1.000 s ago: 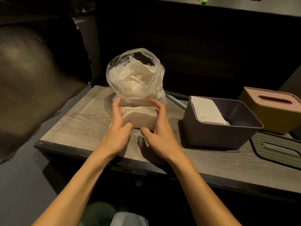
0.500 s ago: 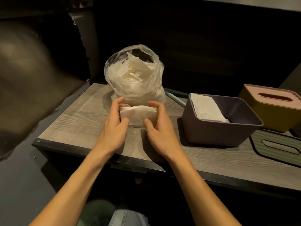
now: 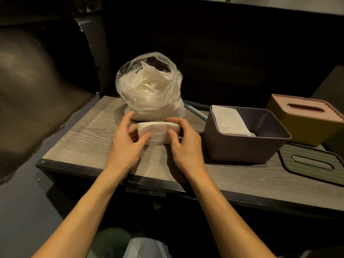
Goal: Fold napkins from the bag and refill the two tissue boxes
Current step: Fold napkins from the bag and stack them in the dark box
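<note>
Near the middle of the frame, both hands are holding a folded stack of napkins (image 3: 157,132) between them, just in front of the bag. The left hand (image 3: 128,146) is gripping the stack's left end, thumb lying across its near face and fingers curling behind, while the right hand (image 3: 183,144) is pinching the right end, thumb on the near face and fingers over the top edge. Whether the stack is touching the counter (image 3: 89,138) or sitting just above it cannot be told. The clear plastic bag (image 3: 149,88), full of loose white napkins, is standing upright on the counter directly behind the stack. To the right of the hands, the open purple tissue box (image 3: 245,138) is resting on the counter with a folded napkin pile (image 3: 229,121) leaning against its left inner wall. Further right, at the frame's edge, the yellow tissue box (image 3: 307,127) is sitting closed under its pink slotted lid, and a green slotted lid (image 3: 312,162) is lying flat in front of it.
</note>
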The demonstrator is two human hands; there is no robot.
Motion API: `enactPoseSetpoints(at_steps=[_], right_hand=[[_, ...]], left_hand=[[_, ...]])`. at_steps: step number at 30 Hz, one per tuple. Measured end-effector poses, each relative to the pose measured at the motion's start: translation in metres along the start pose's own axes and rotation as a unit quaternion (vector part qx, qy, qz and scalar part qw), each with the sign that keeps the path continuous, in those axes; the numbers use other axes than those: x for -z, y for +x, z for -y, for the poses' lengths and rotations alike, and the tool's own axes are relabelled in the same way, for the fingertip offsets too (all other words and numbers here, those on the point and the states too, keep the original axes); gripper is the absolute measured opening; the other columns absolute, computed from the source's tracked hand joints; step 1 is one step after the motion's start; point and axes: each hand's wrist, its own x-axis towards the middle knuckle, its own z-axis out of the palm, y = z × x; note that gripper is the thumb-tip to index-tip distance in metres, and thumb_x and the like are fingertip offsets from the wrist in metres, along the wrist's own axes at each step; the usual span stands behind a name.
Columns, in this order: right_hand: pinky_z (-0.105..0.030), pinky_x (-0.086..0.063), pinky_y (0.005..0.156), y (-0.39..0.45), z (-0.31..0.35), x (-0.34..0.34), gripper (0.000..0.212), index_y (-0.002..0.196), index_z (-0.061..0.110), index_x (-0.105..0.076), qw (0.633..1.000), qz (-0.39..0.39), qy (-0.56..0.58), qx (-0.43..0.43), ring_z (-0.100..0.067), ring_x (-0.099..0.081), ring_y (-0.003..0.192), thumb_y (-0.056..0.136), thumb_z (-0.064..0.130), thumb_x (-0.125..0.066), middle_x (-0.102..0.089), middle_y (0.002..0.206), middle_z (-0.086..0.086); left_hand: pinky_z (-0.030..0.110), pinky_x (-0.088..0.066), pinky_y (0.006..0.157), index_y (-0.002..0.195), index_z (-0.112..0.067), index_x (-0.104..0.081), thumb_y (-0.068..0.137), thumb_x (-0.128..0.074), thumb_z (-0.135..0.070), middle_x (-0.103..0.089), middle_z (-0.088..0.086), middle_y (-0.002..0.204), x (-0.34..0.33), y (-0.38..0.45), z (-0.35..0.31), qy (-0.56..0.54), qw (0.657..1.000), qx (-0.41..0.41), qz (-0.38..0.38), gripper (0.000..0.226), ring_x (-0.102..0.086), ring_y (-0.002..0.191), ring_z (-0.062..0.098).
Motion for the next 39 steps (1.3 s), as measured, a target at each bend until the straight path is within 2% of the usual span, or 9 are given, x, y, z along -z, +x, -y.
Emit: enactPoseSetpoints(at_steps=[3,7,12,17,21,23,28,33,39], right_hand=[[-0.018,-0.052,0.09,-0.002,0.002,0.001,0.022,0.119,0.025,-0.069,1.0,-0.021,-0.008,0.008,0.001,-0.063,0.105,0.102,0.014,-0.061,-0.07,0.113,0.011],[-0.01,-0.049,0.085,-0.011,0.011,0.009,0.021,0.118,0.021,-0.071,0.997,-0.028,-0.04,0.055,0.003,-0.062,0.103,0.101,0.012,-0.062,-0.07,0.111,0.011],[-0.011,-0.05,0.084,-0.018,0.027,0.037,0.021,0.118,0.022,-0.071,0.993,-0.011,-0.062,0.097,0.004,-0.061,0.104,0.1,0.012,-0.065,-0.069,0.111,0.014],[-0.015,-0.054,0.085,-0.023,0.048,0.083,0.02,0.117,0.026,-0.069,0.99,-0.012,-0.077,0.121,0.004,-0.061,0.104,0.1,0.016,-0.068,-0.066,0.109,0.018],[-0.008,-0.05,0.083,-0.017,0.058,0.132,0.024,0.111,0.036,-0.063,0.982,-0.029,-0.118,0.147,0.012,-0.055,0.105,0.098,0.016,-0.069,-0.056,0.1,0.028],[-0.006,-0.048,0.083,-0.012,0.057,0.156,0.026,0.113,0.035,-0.062,0.977,-0.049,-0.148,0.146,0.015,-0.053,0.102,0.097,0.016,-0.07,-0.053,0.1,0.029],[-0.015,-0.055,0.081,-0.005,0.043,0.206,0.022,0.118,0.025,-0.066,0.968,-0.091,-0.2,0.122,-0.002,-0.058,0.101,0.099,0.017,-0.068,-0.061,0.112,0.013],[-0.025,-0.06,0.081,-0.003,0.029,0.232,0.021,0.118,0.023,-0.066,0.957,-0.086,-0.265,0.082,-0.007,-0.063,0.1,0.097,0.022,-0.069,-0.066,0.109,0.007],[-0.039,-0.061,0.076,0.001,0.032,0.237,0.035,0.126,0.03,-0.045,0.918,-0.015,-0.395,0.001,-0.016,-0.065,0.089,0.098,0.028,-0.067,-0.065,0.103,0.003]], left_hand=[[0.037,-0.054,0.104,0.149,-0.022,-0.047,0.092,-0.075,-0.006,-0.073,-0.005,0.115,0.002,-0.002,-0.003,-0.017,0.999,0.007,-0.029,0.065,-0.07,0.11,0.008],[0.021,-0.057,0.092,0.14,-0.024,-0.051,0.091,-0.074,-0.003,-0.072,-0.009,0.109,0.006,-0.006,-0.016,-0.057,0.998,0.019,-0.021,0.058,-0.071,0.105,0.002],[0.022,-0.058,0.086,0.131,-0.03,-0.053,0.088,-0.076,-0.002,-0.076,-0.007,0.102,0.007,-0.011,-0.036,-0.055,0.998,0.01,-0.006,0.057,-0.073,0.101,0.003],[0.027,-0.058,0.093,0.129,-0.032,-0.055,0.087,-0.075,-0.001,-0.076,0.004,0.112,-0.004,-0.008,-0.073,-0.055,0.998,-0.024,0.032,0.056,-0.072,0.108,0.012],[0.013,-0.056,0.078,0.134,-0.033,-0.052,0.089,-0.075,-0.005,-0.066,-0.01,0.114,-0.036,0.001,-0.113,-0.041,0.995,-0.073,0.06,0.058,-0.067,0.103,-0.002],[0.007,-0.053,0.08,0.139,-0.029,-0.051,0.09,-0.076,-0.008,-0.061,-0.016,0.112,-0.057,0.006,-0.128,-0.012,0.991,-0.105,0.082,0.059,-0.063,0.1,-0.013],[0.02,-0.057,0.09,0.145,-0.016,-0.052,0.09,-0.076,-0.008,-0.068,-0.004,0.11,-0.106,0.021,-0.15,0.03,0.979,-0.145,0.137,0.06,-0.066,0.105,0.004],[0.038,-0.056,0.099,0.146,-0.019,-0.052,0.098,-0.068,-0.016,-0.068,-0.002,0.116,-0.146,0.044,-0.164,0.077,0.964,-0.165,0.195,0.051,-0.066,0.111,0.012],[0.021,-0.046,0.085,0.155,-0.023,-0.039,0.103,-0.06,-0.02,-0.064,0.003,0.129,-0.185,0.061,-0.178,0.283,0.89,-0.239,0.267,0.057,-0.06,0.108,0.011]])
